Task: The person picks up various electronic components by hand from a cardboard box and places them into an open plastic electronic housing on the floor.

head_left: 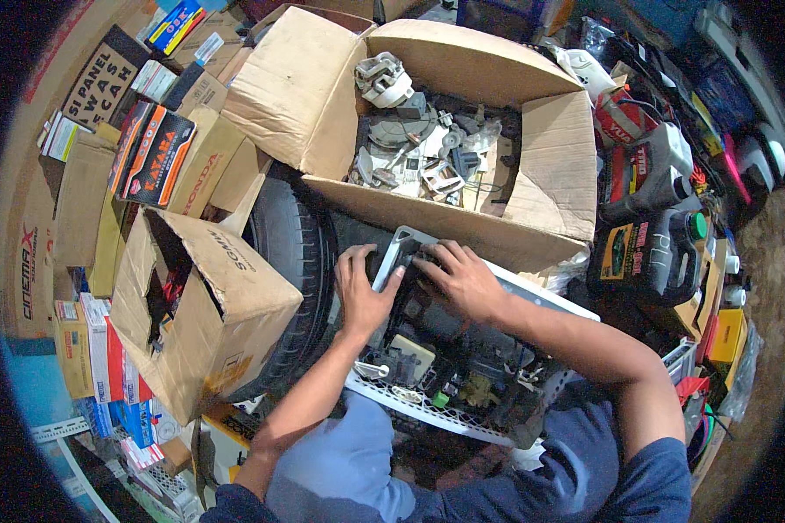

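A pale plastic basket [403, 407] with a perforated side stands in front of me, filled with dark, greasy mechanical parts. My left hand [364, 292] is closed round its far left corner, thumb on the inside and fingers on the outer wall. Just inside that corner my right hand [467, 283] has its fingers curled down over a dark part, mostly hidden beneath them. Nearer to me in the basket lie a cream-coloured block [410, 359], a small green piece [440, 399] and a brownish metal part [480, 390].
Beyond the basket an opened cardboard box [549, 166] holds assorted metal and plastic parts. On the left are a tyre [292, 261], a torn carton [227, 305] and stacked product boxes [153, 152]. Black jugs [650, 253] and clutter crowd the right.
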Action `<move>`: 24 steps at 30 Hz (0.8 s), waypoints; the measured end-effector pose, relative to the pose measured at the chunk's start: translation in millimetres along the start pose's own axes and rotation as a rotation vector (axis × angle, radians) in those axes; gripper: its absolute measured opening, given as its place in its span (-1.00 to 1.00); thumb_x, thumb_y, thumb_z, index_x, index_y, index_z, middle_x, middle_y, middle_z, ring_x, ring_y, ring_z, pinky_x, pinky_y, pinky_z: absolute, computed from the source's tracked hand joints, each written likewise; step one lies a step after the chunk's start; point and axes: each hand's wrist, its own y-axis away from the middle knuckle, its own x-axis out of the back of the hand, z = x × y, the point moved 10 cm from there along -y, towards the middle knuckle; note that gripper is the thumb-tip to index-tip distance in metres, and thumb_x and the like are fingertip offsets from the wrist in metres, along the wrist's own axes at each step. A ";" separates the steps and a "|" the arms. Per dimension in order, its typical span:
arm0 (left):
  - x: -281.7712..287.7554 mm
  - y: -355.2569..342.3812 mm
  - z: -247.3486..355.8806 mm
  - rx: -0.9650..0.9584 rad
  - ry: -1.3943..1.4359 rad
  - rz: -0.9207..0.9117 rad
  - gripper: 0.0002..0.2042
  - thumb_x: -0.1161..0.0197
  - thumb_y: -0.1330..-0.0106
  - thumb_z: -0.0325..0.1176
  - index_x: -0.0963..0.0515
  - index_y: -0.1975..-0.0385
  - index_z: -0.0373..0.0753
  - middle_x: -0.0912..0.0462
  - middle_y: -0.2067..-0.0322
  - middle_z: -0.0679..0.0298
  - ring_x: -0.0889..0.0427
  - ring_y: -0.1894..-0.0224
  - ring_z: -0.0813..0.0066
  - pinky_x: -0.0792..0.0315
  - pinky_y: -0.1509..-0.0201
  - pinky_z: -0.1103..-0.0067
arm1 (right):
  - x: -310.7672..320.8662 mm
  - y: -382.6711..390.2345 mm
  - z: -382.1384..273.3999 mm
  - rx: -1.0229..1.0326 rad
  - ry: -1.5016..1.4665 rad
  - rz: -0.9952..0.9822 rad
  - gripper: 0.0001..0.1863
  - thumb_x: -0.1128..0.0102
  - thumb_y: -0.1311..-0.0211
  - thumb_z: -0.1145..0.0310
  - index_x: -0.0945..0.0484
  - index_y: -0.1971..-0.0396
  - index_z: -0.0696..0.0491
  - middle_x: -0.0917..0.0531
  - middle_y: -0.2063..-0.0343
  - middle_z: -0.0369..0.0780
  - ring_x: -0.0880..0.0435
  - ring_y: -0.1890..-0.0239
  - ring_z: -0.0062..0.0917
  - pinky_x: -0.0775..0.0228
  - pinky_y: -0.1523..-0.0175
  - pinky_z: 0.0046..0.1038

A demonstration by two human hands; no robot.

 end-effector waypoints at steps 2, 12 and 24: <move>12.2 -7.3 2.2 -0.007 0.087 0.108 -0.35 -0.45 -0.25 -0.13 -0.34 -0.24 -0.28 -0.40 -0.15 -0.03 -0.44 -0.17 0.01 -0.36 -0.27 0.22 | 33.7 8.9 -3.2 0.066 -0.007 0.103 -0.28 -0.33 -0.04 0.25 -0.39 -0.30 -0.03 -0.42 -0.26 -0.06 -0.38 -0.29 -0.11 -0.35 -0.27 -0.12; -6.8 -101.9 -10.4 0.903 0.913 0.057 -0.08 -0.35 -0.28 0.08 0.04 -0.49 -0.15 -0.17 -0.40 -0.01 -0.21 -0.40 -0.12 -0.31 -0.20 -0.26 | 183.2 106.6 264.3 -1.129 0.042 0.789 0.00 -0.47 -0.13 0.20 -0.03 -0.44 0.20 -0.19 -0.34 0.16 -0.20 -0.37 0.07 -0.14 -0.41 -0.09; -59.8 -104.7 -80.0 1.108 1.243 0.134 -0.40 -0.20 0.04 -0.61 -0.39 -0.15 -0.29 -0.44 -0.01 -0.01 -0.52 -0.02 -0.08 -0.42 -0.01 -0.27 | 123.2 136.1 302.4 -1.196 -0.535 0.533 -0.65 -0.33 -0.11 0.45 -0.69 0.07 0.22 -0.79 0.25 -0.10 -0.78 0.26 -0.41 -0.58 0.10 -0.34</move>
